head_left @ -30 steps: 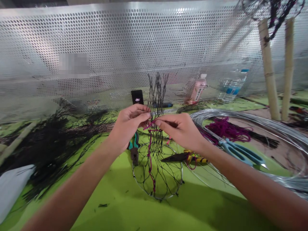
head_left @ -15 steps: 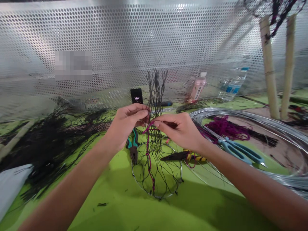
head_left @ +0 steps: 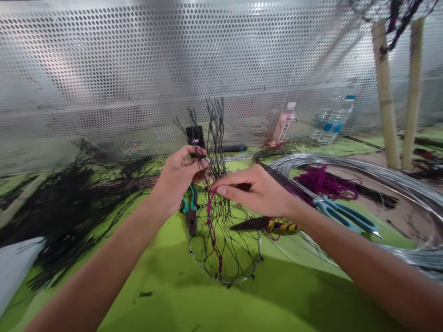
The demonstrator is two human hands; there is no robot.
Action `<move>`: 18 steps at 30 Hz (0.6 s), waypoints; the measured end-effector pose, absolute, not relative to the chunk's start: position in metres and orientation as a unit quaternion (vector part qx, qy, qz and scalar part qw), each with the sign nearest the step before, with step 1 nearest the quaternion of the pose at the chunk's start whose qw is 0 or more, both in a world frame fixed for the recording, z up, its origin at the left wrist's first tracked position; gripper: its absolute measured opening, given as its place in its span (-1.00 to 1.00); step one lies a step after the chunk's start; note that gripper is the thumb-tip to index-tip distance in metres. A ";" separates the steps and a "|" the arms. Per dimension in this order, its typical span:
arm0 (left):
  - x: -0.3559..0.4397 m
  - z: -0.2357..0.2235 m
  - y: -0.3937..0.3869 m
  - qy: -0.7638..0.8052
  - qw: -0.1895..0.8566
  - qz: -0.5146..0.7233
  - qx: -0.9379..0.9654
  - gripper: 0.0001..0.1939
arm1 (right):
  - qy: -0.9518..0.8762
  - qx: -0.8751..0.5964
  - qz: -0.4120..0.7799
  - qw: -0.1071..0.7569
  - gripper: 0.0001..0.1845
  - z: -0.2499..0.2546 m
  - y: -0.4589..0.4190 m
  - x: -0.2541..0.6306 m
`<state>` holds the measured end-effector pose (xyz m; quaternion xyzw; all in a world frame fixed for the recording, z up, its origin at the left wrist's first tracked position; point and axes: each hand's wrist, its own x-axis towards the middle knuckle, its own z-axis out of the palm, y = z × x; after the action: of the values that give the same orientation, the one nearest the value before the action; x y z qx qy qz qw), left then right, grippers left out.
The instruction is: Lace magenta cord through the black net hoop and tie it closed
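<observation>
A black net [head_left: 226,251] is fixed around a wire ring [head_left: 200,271] lying on the green surface, its upper part gathered upright between my hands. A purple cord [head_left: 209,222] runs up one side of the mesh from the ring. My left hand [head_left: 183,174] pinches some of the net's strands, their loose ends fanning up past the fingers. Thumb and forefinger of my right hand [head_left: 254,190] are closed on the purple cord, close against the mesh. Green-handled pliers [head_left: 191,216] lie left of the net, and yellow-handled long-nose pliers [head_left: 254,224] lie right of it.
Blue scissors [head_left: 341,214], purple cord [head_left: 323,182] and a large coil of wire [head_left: 311,159] lie at right. Two bottles [head_left: 285,124] and a dark phone-like object [head_left: 194,138] stand before the perforated metal panel [head_left: 155,60]. Black netting [head_left: 72,221] heaps at left; bamboo posts [head_left: 387,101] rise at right.
The upper strands have spread and tilted left, with some now separated at my left hand. My right hand has moved slightly left and down with the purple cord.
</observation>
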<state>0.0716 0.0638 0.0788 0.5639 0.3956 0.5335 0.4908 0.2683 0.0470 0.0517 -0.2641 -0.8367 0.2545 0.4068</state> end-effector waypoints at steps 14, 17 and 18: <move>0.069 0.069 0.068 0.296 0.557 0.523 0.574 -0.84 | -0.818 -0.306 0.229 0.431 -0.64 0.050 0.054 0.271; 0.068 0.071 0.068 0.301 0.560 0.509 0.580 -0.85 | -0.825 -0.294 0.218 0.430 -0.65 0.050 0.053 0.271; 0.067 0.072 0.067 0.300 0.561 0.503 0.585 -0.84 | -0.827 -0.290 0.215 0.431 -0.64 0.051 0.053 0.271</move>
<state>0.0675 0.0670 0.0717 0.5849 0.3003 0.5033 0.5607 0.2710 0.0532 0.0506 -0.2903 -0.8271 0.2147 0.4306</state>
